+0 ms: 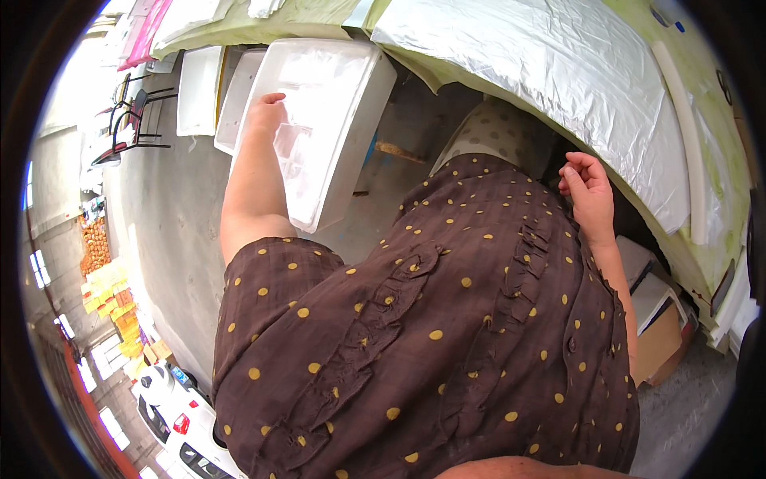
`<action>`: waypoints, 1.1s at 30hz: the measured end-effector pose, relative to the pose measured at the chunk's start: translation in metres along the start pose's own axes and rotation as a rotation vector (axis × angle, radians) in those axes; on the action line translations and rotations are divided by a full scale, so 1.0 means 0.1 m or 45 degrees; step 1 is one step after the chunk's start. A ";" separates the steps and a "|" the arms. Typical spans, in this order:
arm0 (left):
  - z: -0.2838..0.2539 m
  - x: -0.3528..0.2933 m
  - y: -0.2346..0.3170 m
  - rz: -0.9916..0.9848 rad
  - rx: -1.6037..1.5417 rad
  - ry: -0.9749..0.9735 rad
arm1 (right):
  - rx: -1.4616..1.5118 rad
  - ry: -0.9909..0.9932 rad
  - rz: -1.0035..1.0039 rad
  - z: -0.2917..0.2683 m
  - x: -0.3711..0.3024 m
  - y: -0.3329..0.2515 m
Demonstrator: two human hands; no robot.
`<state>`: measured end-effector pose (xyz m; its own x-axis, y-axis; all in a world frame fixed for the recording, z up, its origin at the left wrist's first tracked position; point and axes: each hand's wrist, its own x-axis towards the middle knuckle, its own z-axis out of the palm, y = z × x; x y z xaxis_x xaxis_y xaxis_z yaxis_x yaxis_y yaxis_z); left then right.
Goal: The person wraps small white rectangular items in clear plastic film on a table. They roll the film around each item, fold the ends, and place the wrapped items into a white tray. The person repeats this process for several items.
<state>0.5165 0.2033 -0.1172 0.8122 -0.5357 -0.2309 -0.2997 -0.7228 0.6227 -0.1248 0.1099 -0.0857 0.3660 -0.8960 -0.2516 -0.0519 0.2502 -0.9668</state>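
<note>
My left hand point(267, 114) reaches down into a white rectangular plastic tray point(359, 104) that stands on the grey floor; its fingers are bent over small clear items inside, and whether it grips one is hidden. My right hand point(589, 188) hangs loosely curled, holding nothing, just below the edge of a table covered with a silvery plastic sheet point(550, 72). My brown dress with yellow dots point(431, 335) fills the lower middle of the view.
Two more white trays point(199, 88) lie beside the first on the concrete floor point(167, 215). Cardboard boxes point(658, 319) sit under the table at right. Metal chairs point(128, 120) stand at far left. A white car point(179, 415) and stacked crates point(108, 287) appear far off.
</note>
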 end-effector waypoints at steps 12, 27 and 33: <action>0.34 -0.02 -0.07 0.223 -0.050 0.443 | -0.130 0.164 -0.272 -0.03 -0.18 -0.30; 1.30 -1.63 2.29 1.032 -0.887 -0.441 | -1.631 0.720 -0.205 -2.07 -0.13 -1.02; 1.97 -3.00 3.22 1.524 -0.638 -0.921 | -1.116 0.636 -0.184 -1.23 -0.49 -1.02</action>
<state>0.0776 0.0456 0.0053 -0.2502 -0.8936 0.3726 -0.2730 0.4344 0.8584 -0.2516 0.0831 0.0200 0.0033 -0.9972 0.0745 -0.7737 -0.0498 -0.6316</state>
